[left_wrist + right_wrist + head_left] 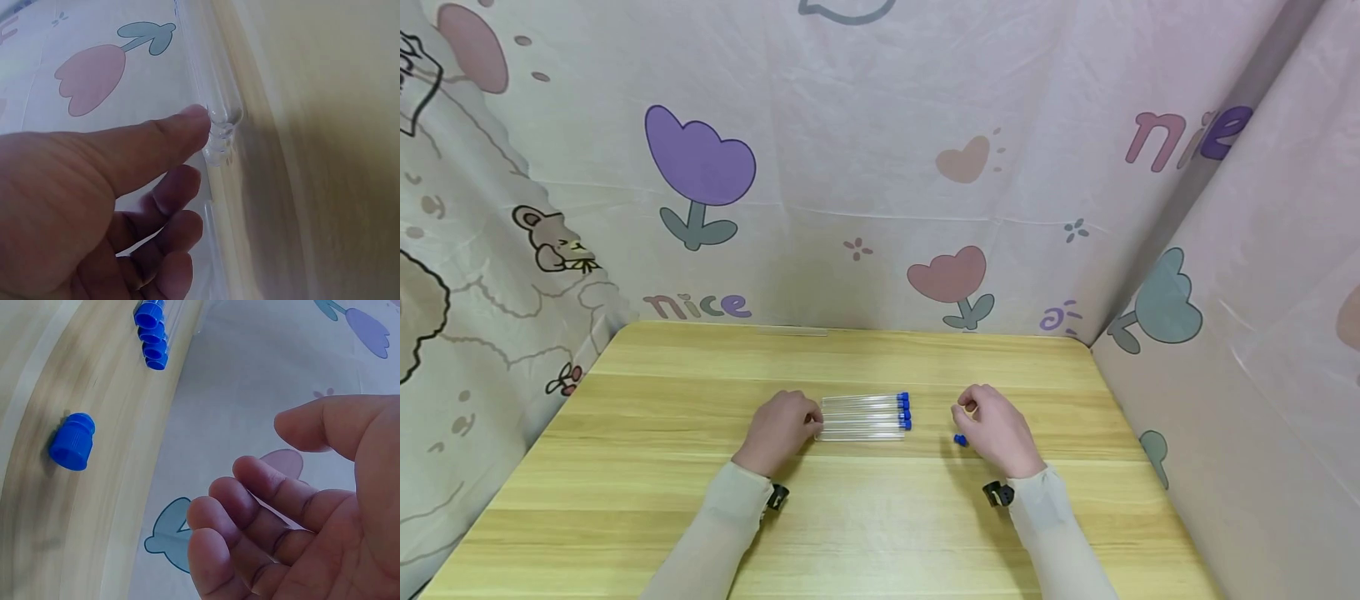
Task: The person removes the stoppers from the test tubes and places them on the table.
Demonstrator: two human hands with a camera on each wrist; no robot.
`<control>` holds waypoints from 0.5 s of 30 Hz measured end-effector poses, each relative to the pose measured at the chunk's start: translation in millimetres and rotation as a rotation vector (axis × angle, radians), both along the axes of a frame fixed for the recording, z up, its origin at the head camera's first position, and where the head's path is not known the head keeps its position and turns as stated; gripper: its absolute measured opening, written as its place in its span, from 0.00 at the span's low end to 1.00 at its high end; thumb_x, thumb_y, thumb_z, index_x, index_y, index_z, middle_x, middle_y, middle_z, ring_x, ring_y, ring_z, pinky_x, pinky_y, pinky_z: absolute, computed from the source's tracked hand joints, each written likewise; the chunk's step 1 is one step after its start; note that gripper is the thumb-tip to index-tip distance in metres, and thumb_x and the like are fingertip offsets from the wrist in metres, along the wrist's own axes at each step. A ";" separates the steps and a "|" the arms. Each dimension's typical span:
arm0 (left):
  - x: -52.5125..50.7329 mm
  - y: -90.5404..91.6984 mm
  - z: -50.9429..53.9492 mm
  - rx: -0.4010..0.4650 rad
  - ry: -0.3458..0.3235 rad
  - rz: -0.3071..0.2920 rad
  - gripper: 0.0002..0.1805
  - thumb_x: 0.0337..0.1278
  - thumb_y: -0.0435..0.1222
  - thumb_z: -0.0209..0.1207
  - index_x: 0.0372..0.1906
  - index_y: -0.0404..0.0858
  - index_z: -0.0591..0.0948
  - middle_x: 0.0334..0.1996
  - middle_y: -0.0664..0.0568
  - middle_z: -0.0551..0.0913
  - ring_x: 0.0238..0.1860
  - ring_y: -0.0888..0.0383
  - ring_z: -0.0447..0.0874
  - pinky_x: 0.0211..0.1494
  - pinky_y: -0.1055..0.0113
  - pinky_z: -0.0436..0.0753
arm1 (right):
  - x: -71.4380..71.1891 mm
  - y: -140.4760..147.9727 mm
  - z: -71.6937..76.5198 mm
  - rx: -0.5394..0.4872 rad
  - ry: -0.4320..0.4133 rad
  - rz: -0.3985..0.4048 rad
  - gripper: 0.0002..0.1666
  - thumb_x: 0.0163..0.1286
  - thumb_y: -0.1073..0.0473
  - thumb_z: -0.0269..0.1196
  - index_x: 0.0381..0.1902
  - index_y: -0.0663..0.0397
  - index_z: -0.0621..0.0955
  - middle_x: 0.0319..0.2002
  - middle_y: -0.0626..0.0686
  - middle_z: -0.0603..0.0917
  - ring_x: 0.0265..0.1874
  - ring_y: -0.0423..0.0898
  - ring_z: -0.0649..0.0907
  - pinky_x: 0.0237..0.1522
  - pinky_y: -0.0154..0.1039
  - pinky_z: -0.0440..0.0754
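Note:
Several clear tubes (861, 414) lie side by side on the table, their blue caps (906, 405) pointing right. The front tube shows no cap at its right end. At the tubes' left ends is my left hand (782, 429); in the left wrist view its thumb (156, 147) touches the rounded ends (222, 134), with the other fingers loosely bent below. My right hand (996, 429) hovers beside a loose blue cap (960, 440), holding nothing. In the right wrist view that cap (73, 442) lies on its side, apart from my bent fingers (219, 519).
A thin clear strip or tube (793, 332) lies along the back edge of the wooden table (865, 517). Behind the table hangs a patterned curtain (850, 125), with more curtain at the left and right sides.

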State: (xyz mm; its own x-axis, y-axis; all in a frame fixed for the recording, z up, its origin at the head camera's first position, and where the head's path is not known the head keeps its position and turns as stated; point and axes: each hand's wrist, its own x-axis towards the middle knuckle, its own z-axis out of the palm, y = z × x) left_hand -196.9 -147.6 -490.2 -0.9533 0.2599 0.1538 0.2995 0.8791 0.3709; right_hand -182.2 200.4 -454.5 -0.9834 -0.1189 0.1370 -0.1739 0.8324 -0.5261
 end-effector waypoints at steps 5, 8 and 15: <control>-2.0 -0.9 -3.4 0.001 0.006 -0.003 0.03 0.57 0.36 0.74 0.30 0.46 0.91 0.29 0.58 0.84 0.34 0.57 0.78 0.43 0.57 0.82 | -0.5 -0.8 -0.1 -0.011 -0.014 0.011 0.11 0.74 0.50 0.63 0.43 0.51 0.85 0.40 0.47 0.83 0.41 0.50 0.82 0.42 0.46 0.81; -3.0 -1.8 -5.5 0.002 0.010 -0.005 0.02 0.56 0.36 0.74 0.31 0.46 0.91 0.29 0.58 0.84 0.34 0.58 0.77 0.42 0.58 0.81 | -1.2 -1.4 -0.7 -0.008 -0.012 0.019 0.10 0.74 0.51 0.64 0.42 0.50 0.85 0.39 0.46 0.83 0.39 0.48 0.82 0.41 0.45 0.80; -4.8 -3.4 -8.7 0.019 0.012 -0.009 0.03 0.54 0.36 0.75 0.31 0.46 0.90 0.27 0.59 0.82 0.32 0.59 0.76 0.40 0.59 0.80 | -0.8 -1.6 -1.5 -0.007 -0.011 0.020 0.08 0.74 0.51 0.64 0.39 0.49 0.84 0.38 0.45 0.83 0.37 0.43 0.81 0.39 0.43 0.80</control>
